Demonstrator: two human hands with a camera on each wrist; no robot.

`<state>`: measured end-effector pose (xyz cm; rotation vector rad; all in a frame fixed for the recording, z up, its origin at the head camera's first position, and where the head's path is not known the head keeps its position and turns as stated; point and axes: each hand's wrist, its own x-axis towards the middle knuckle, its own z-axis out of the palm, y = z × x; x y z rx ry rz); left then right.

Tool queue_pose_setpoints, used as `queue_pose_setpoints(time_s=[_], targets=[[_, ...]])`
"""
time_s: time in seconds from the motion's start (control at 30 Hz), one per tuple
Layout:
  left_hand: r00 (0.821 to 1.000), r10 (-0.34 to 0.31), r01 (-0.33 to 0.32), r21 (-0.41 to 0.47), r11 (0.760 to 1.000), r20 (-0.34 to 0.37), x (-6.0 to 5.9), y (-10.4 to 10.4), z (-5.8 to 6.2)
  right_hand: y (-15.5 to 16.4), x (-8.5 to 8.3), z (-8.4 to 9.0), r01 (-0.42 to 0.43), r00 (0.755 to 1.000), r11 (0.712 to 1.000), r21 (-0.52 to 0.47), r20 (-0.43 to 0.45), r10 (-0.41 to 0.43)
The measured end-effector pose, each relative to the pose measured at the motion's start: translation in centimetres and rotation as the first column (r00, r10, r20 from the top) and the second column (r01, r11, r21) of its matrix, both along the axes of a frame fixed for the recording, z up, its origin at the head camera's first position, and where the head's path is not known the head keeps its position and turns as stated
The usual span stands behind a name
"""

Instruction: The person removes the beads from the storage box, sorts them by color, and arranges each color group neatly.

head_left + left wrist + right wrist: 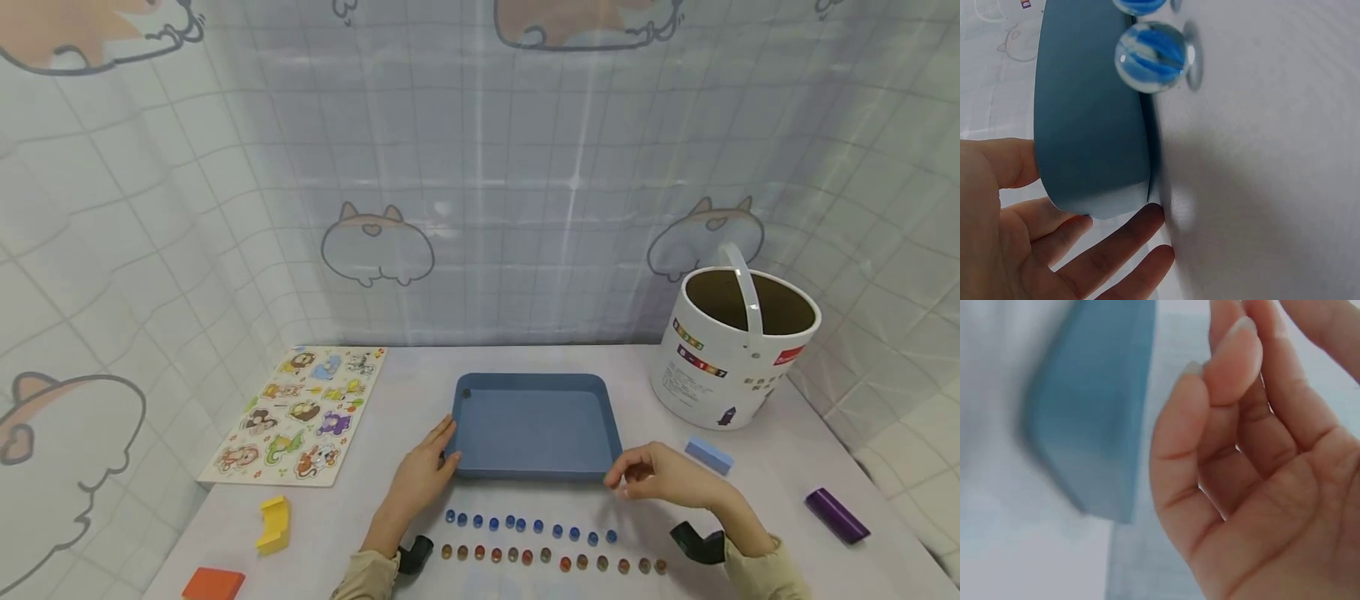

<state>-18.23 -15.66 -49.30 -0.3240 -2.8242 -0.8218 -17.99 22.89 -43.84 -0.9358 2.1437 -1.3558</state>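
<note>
A shallow blue-grey tray (pixel 536 476) lies on the table with a small dark round thing (pixel 467 393) in its far left corner. My left hand (pixel 422 471) rests against the tray's left side near the front corner, its fingers loosely extended; in the left wrist view the thumb (pixel 1019 164) is at the tray's wall. By the front right corner is my right hand (pixel 667 477), fingers loosely bent with nothing between them. A row of blue marbles (pixel 538 527) and a row of reddish and brownish marbles (pixel 527 557) run before the tray.
A white bucket (pixel 720 367) with a raised handle stands at the back right, near a light blue block (pixel 708 457) and a purple block (pixel 837 516). Leftward lie an animal puzzle board (pixel 300 417), a yellow block (pixel 274 525) and an orange block (pixel 213 584).
</note>
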Motion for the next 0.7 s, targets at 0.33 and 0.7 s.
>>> queue_pose_setpoints(time_s=[0.33,0.7], targets=[[1.000,-0.003,0.003,-0.003,1.000,-0.004,0.0,-0.1,0.0,-3.6,-6.5,3.0,0.093,0.995,0.995,0.043,-0.036,-0.092],[1.000,-0.001,0.000,0.018,1.000,0.017,0.0,0.0,-0.1,-10.0,-12.5,2.0,0.182,0.983,0.982,0.048,0.025,-0.183]])
